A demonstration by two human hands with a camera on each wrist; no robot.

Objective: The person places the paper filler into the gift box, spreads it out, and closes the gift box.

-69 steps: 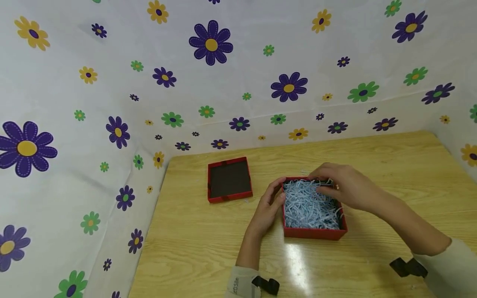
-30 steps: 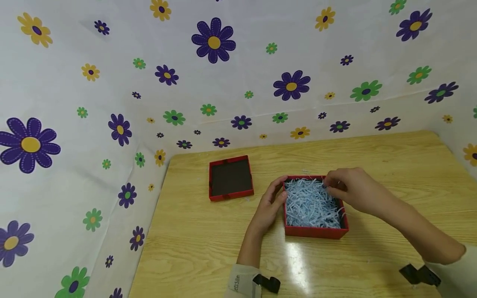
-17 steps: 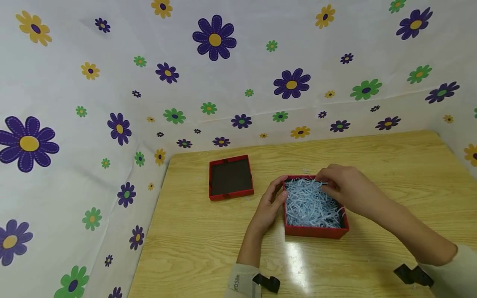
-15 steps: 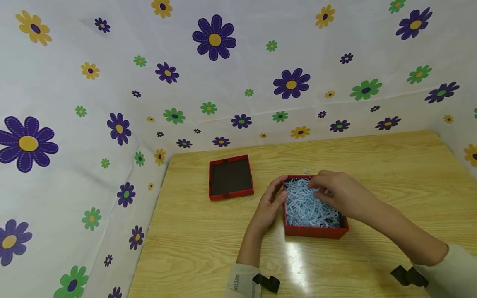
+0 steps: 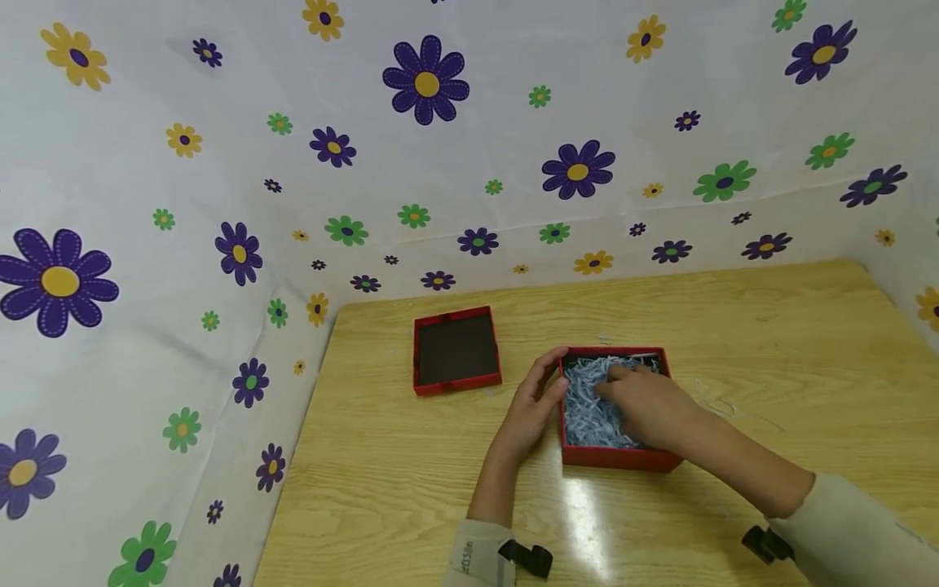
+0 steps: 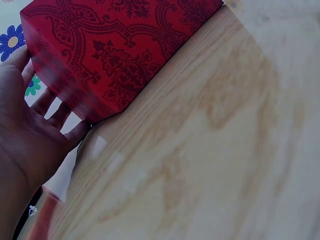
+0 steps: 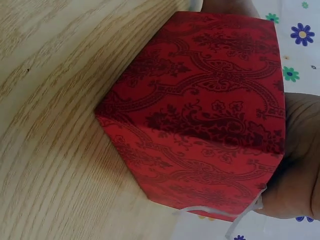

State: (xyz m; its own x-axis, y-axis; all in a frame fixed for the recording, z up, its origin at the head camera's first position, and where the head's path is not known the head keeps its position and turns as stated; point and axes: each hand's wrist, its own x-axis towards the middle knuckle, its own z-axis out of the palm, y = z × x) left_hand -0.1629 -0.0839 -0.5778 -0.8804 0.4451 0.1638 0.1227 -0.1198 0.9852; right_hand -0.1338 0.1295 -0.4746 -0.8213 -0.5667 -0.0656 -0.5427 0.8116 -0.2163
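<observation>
A red patterned box (image 5: 622, 458), filled with light blue shredded paper (image 5: 590, 412), sits on the table. My left hand (image 5: 530, 408) lies against the box's left side, thumb near the rim; in the left wrist view its extended fingers (image 6: 59, 112) touch the outer wall. My right hand (image 5: 649, 405) reaches inside from the right, its bent fingers gripping into the shredded paper, fingertips buried. In the right wrist view the box wall (image 7: 215, 90) hides most of that hand (image 7: 297, 172), and a pale strand (image 7: 200, 209) hangs over the edge.
A red lid (image 5: 458, 386) with a dark inside lies upturned, back left of the box. Loose paper strands (image 5: 722, 405) are scattered on the wooden table (image 5: 381, 456) right of the box. A flower-printed white cloth (image 5: 499, 147) encloses the back and sides.
My right hand has come from the box's back right corner down and forward into the paper. The back right corner now shows a dark gap. My left hand has stayed at the left side.
</observation>
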